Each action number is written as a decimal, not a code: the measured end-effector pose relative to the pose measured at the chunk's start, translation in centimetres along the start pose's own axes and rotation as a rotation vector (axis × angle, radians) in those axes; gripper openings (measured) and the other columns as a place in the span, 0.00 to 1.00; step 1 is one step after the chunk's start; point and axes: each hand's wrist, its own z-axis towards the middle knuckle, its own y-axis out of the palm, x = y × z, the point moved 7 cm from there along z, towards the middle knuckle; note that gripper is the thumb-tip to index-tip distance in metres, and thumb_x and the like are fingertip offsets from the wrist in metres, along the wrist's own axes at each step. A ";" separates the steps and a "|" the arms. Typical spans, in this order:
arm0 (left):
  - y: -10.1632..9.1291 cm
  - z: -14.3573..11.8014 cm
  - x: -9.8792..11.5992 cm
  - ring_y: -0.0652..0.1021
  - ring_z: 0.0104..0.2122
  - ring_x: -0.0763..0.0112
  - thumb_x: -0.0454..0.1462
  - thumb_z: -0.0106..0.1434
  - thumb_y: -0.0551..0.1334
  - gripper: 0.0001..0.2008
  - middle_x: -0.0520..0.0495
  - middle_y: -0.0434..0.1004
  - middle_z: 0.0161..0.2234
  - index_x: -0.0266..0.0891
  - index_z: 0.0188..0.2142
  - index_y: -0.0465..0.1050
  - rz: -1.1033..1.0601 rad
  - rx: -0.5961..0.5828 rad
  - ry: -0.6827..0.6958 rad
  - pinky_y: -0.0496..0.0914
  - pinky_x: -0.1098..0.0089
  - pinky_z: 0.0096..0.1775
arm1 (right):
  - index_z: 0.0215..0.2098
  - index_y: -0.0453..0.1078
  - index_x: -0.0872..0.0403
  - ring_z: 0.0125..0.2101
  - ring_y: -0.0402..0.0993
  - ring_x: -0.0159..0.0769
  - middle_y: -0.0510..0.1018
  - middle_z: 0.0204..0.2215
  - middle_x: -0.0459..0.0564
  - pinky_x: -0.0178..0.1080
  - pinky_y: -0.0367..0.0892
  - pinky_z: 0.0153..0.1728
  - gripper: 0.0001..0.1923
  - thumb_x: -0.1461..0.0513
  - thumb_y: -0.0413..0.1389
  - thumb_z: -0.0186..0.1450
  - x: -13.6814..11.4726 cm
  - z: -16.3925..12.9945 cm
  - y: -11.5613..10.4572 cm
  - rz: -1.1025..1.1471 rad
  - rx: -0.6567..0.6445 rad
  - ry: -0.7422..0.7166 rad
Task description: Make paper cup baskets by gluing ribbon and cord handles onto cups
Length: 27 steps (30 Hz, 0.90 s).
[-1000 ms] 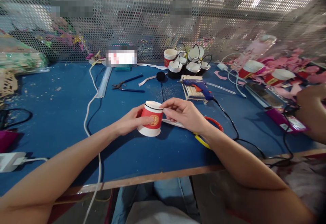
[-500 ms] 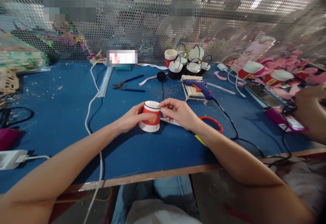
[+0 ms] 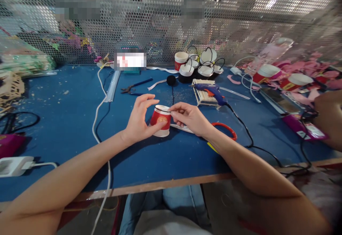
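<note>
A red and white paper cup (image 3: 160,129) stands upside down on the blue table, its wide end down. Black cord (image 3: 162,110) runs round its upper edge and trails back to a small black ball of cord (image 3: 171,80). My right hand (image 3: 191,119) pinches the cord at the cup's right edge. On the other side, my left hand (image 3: 141,121) has its fingers raised and apart, with the thumb across the cup's front. Scissors with a red handle (image 3: 227,127) lie partly under my right hand and wrist.
A blue glue gun (image 3: 211,91) rests on a small stick rack (image 3: 203,101). Blue-handled pliers (image 3: 130,89) lie at the back left. Several cups with black cord loops (image 3: 205,71) stand by the mesh. A white cable (image 3: 94,121) crosses the left side; another person's arm (image 3: 330,121) is at right.
The fingers of my left hand have lifted off the cup and spread, while the thumb stays at its front. My right hand keeps its pinch at the rim. The view has shifted slightly.
</note>
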 end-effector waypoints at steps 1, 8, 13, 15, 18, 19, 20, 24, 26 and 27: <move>-0.2 0.0 0.4 0.66 0.52 0.56 0.42 0.51 0.66 0.25 0.39 0.63 0.50 0.40 0.47 0.65 0.079 0.008 0.068 0.62 0.55 0.52 | 0.36 0.68 0.56 0.18 0.63 0.23 0.68 0.18 0.40 0.28 0.61 0.18 0.11 0.57 0.57 0.59 0.0 0.0 0.0 -0.001 0.001 0.000; -0.2 -0.4 1.2 0.66 0.51 0.54 0.43 0.52 0.66 0.19 0.40 0.63 0.48 0.42 0.42 0.69 0.233 0.025 0.227 0.61 0.54 0.52 | 0.36 0.68 0.56 0.18 0.63 0.22 0.68 0.18 0.40 0.27 0.60 0.19 0.11 0.57 0.57 0.59 0.2 0.1 -0.1 0.009 0.001 0.010; -0.1 -0.4 1.3 0.66 0.51 0.55 0.43 0.52 0.65 0.18 0.40 0.63 0.48 0.42 0.41 0.69 0.246 0.003 0.236 0.62 0.54 0.51 | 0.36 0.68 0.56 0.18 0.63 0.23 0.68 0.17 0.40 0.28 0.60 0.18 0.11 0.57 0.57 0.59 0.2 0.0 -0.1 0.005 0.002 0.014; -0.1 -0.4 1.5 0.66 0.51 0.54 0.42 0.52 0.66 0.17 0.40 0.63 0.48 0.41 0.41 0.69 0.247 0.007 0.264 0.62 0.54 0.51 | 0.36 0.68 0.56 0.18 0.63 0.23 0.68 0.17 0.40 0.28 0.61 0.18 0.11 0.57 0.56 0.60 0.1 0.0 -0.1 -0.007 0.002 0.015; 0.0 -0.4 1.6 0.67 0.51 0.53 0.42 0.52 0.65 0.17 0.39 0.63 0.48 0.40 0.41 0.69 0.254 0.019 0.294 0.62 0.53 0.51 | 0.37 0.68 0.56 0.18 0.63 0.23 0.68 0.18 0.40 0.28 0.61 0.18 0.11 0.57 0.56 0.60 0.1 0.0 -0.1 -0.025 0.005 0.017; 0.0 -0.4 1.7 0.67 0.50 0.53 0.42 0.53 0.65 0.17 0.39 0.63 0.48 0.40 0.41 0.68 0.260 0.026 0.301 0.63 0.53 0.50 | 0.37 0.68 0.56 0.18 0.63 0.23 0.68 0.18 0.40 0.28 0.61 0.18 0.11 0.57 0.56 0.60 0.1 0.0 -0.1 -0.027 0.006 0.019; 0.0 -0.4 1.7 0.67 0.50 0.53 0.42 0.53 0.65 0.17 0.40 0.63 0.47 0.40 0.41 0.68 0.267 0.033 0.307 0.63 0.53 0.50 | 0.37 0.68 0.56 0.18 0.63 0.23 0.68 0.18 0.40 0.28 0.61 0.19 0.11 0.57 0.56 0.60 0.1 -0.1 -0.1 -0.027 0.006 0.021; 0.0 -0.4 1.8 0.68 0.49 0.54 0.42 0.53 0.65 0.18 0.40 0.64 0.47 0.41 0.42 0.67 0.291 0.041 0.327 0.64 0.53 0.49 | 0.36 0.68 0.56 0.18 0.63 0.23 0.68 0.17 0.40 0.28 0.61 0.19 0.10 0.57 0.56 0.60 0.0 -0.1 -0.2 -0.025 0.010 0.026; 0.0 -0.4 1.8 0.68 0.49 0.54 0.42 0.53 0.65 0.18 0.39 0.64 0.47 0.41 0.42 0.66 0.298 0.040 0.334 0.65 0.52 0.49 | 0.36 0.68 0.56 0.18 0.63 0.23 0.67 0.17 0.40 0.28 0.61 0.19 0.10 0.58 0.56 0.60 0.0 -0.1 -0.2 -0.025 0.012 0.028; 0.0 -0.4 1.8 0.68 0.49 0.54 0.42 0.53 0.65 0.18 0.39 0.64 0.47 0.41 0.42 0.66 0.300 0.039 0.335 0.65 0.52 0.49 | 0.36 0.68 0.56 0.18 0.63 0.23 0.67 0.17 0.40 0.28 0.61 0.18 0.10 0.58 0.56 0.60 0.0 -0.1 -0.2 -0.026 0.012 0.029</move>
